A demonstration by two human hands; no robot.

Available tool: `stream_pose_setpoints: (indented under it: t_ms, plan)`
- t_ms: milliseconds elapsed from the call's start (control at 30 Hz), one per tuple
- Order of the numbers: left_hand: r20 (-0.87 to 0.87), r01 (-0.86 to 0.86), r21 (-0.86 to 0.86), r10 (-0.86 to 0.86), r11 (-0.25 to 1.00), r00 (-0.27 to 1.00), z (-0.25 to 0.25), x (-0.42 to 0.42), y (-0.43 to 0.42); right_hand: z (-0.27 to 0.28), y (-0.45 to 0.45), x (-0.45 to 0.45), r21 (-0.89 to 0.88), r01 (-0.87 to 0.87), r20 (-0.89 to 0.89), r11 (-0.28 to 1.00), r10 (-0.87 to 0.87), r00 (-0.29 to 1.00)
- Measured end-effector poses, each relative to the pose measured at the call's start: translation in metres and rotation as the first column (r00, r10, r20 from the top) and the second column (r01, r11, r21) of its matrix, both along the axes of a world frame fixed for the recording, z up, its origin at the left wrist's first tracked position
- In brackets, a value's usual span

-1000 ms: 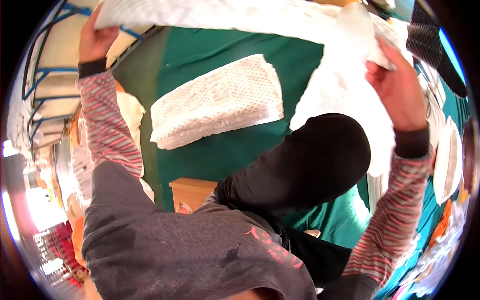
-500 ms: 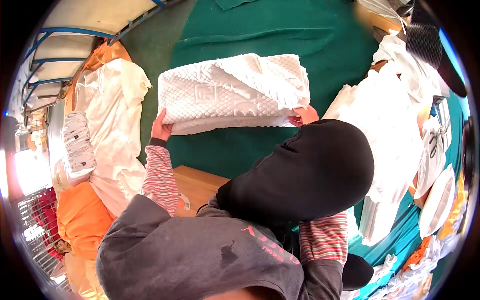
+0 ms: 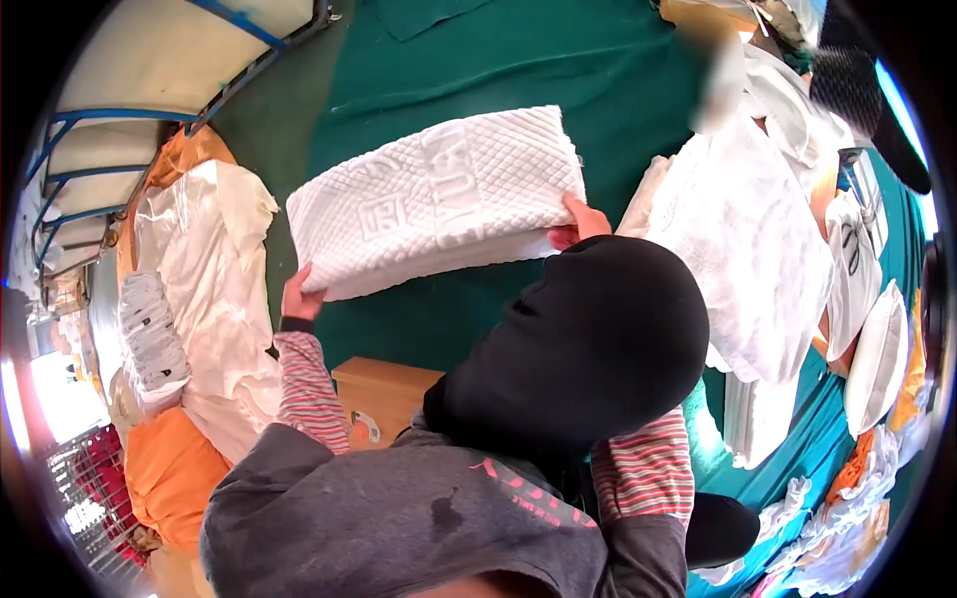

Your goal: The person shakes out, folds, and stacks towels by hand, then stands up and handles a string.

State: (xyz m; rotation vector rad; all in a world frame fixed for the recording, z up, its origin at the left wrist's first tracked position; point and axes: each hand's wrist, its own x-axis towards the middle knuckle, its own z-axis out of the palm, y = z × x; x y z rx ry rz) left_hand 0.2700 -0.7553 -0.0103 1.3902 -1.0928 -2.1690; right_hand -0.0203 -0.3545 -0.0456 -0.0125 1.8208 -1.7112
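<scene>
A white quilted cloth, folded into a long rectangle, lies slightly tilted on the green ground sheet in front of me. Raised lettering and a square emblem show on its smooth top layer. My left hand pinches its near left corner. At the near right edge, my right hand is closed on the cloth, thumb on top and fingers partly tucked beneath. Below the front edge, the folded layers show as a thick band.
My black-clad knee rises close to my right hand. A brown cardboard box stands by my left forearm. White fabric is heaped at right, with cream fabric and an orange bundle at left. Green sheeting stretches beyond.
The rumpled upper layer of the cloth now lies flat, uncovering more lettering. The cloth has shifted a little left and tilted, its left end nearer me. Both hands still hold its near edge.
</scene>
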Motion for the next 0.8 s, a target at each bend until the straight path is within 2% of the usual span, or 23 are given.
stream_pose_setpoints:
  t_ms: [33,100,133,167,200,233,267,300,333,367,400,433,467,500,533,567,600,633,667,700,733,767,800]
  plan:
    - [-0.014,-0.061,0.059,0.061,0.996,0.998,0.006,-0.002,0.012,-0.015,0.003,0.001,0.058,-0.057,-0.089,0.997,0.062,0.994]
    - [-0.007,0.053,0.001,-0.053,0.999,0.999,0.008,0.001,-0.004,0.035,0.001,0.006,0.048,0.032,0.221,0.998,-0.042,0.974]
    - [0.012,0.063,-0.039,-0.062,0.997,0.998,0.007,0.0,-0.013,0.034,-0.005,0.004,0.119,0.053,0.208,0.992,-0.077,0.975]
    - [0.099,0.085,-0.046,-0.08,0.995,0.992,0.009,0.0,-0.019,0.033,-0.008,0.008,0.241,0.08,0.048,0.967,-0.094,0.994]
    - [0.168,0.198,-0.116,-0.177,0.973,0.97,-0.009,0.007,-0.039,0.017,0.002,0.015,0.302,0.066,-0.609,0.951,0.139,0.781]
    - [0.265,0.383,-0.511,-0.283,0.769,0.922,-0.015,0.013,-0.04,-0.037,-0.011,0.008,0.335,-0.035,-0.67,0.942,0.264,0.694]
    - [0.384,0.257,-0.47,-0.067,0.844,0.921,-0.018,0.006,-0.05,-0.081,-0.019,-0.005,0.382,-0.131,-0.708,0.915,0.381,0.595]
    - [0.504,0.514,-0.804,-0.117,0.299,0.856,-0.05,0.017,-0.094,-0.033,-0.012,0.01,0.081,0.022,-0.155,0.996,-0.009,0.988]
    - [0.494,0.515,-0.768,0.159,-0.381,0.855,-0.078,0.027,-0.133,-0.019,0.005,0.025,0.116,0.121,-0.173,0.986,-0.099,0.98]
    - [0.24,0.317,-0.773,0.21,-0.549,0.948,-0.073,0.003,-0.129,-0.012,0.025,0.035,-0.005,0.011,-0.301,1.0,-0.012,0.954]
    - [0.439,0.506,-0.824,0.28,-0.254,0.854,-0.038,-0.023,-0.101,-0.005,0.048,0.041,-0.096,-0.123,-0.434,0.988,0.069,0.898]
    - [0.553,0.603,-0.767,0.25,-0.22,0.795,-0.011,-0.05,-0.085,0.017,0.07,0.042,0.341,-0.461,-0.385,0.82,0.569,0.727]
    - [0.556,0.582,-0.795,0.175,-0.174,0.812,0.018,-0.084,-0.051,0.019,0.093,0.059,0.337,-0.415,-0.478,0.845,0.533,0.698]
    - [0.555,0.566,-0.815,0.112,-0.125,0.824,0.041,-0.111,-0.022,0.021,0.116,0.069,0.332,-0.481,-0.416,0.811,0.584,0.697]
    - [0.535,0.531,-0.836,0.012,-0.138,0.845,0.053,-0.14,-0.008,0.038,0.134,0.077,0.356,-0.514,-0.189,0.78,0.599,0.778]
    - [0.515,0.501,-0.853,-0.074,-0.147,0.854,0.067,-0.166,0.008,0.045,0.16,0.087,0.355,-0.524,-0.139,0.774,0.598,0.789]
    - [0.493,0.459,-0.862,-0.149,-0.214,0.857,0.084,-0.195,0.034,0.071,0.193,0.096,0.383,-0.522,-0.042,0.762,0.579,0.814]
    - [0.481,0.433,-0.873,-0.244,-0.226,0.842,0.1,-0.224,0.054,0.053,0.23,0.102,0.436,-0.605,-0.067,0.666,0.695,0.716]
    - [0.466,0.407,-0.883,-0.337,-0.232,0.818,0.115,-0.251,0.075,0.083,0.264,0.105,0.401,-0.58,0.153,0.709,0.573,0.805]
    - [0.413,0.368,-0.91,-0.475,-0.191,0.777,0.13,-0.278,0.099,0.087,0.307,0.115,0.445,-0.493,0.112,0.747,0.5,0.859]
    - [0.352,0.338,-0.93,-0.603,-0.141,0.716,0.144,-0.304,0.125,0.119,0.344,0.124,0.638,-0.394,0.123,0.661,0.418,0.9]
    - [0.346,0.303,-0.934,-0.675,-0.187,0.651,0.161,-0.327,0.155,0.114,0.396,0.14,0.694,-0.221,-0.091,0.685,0.387,0.917]
    - [0.345,0.265,-0.937,-0.738,-0.229,0.58,0.181,-0.344,0.189,0.157,0.423,0.154,0.871,-0.185,0.102,0.455,0.2,0.974]
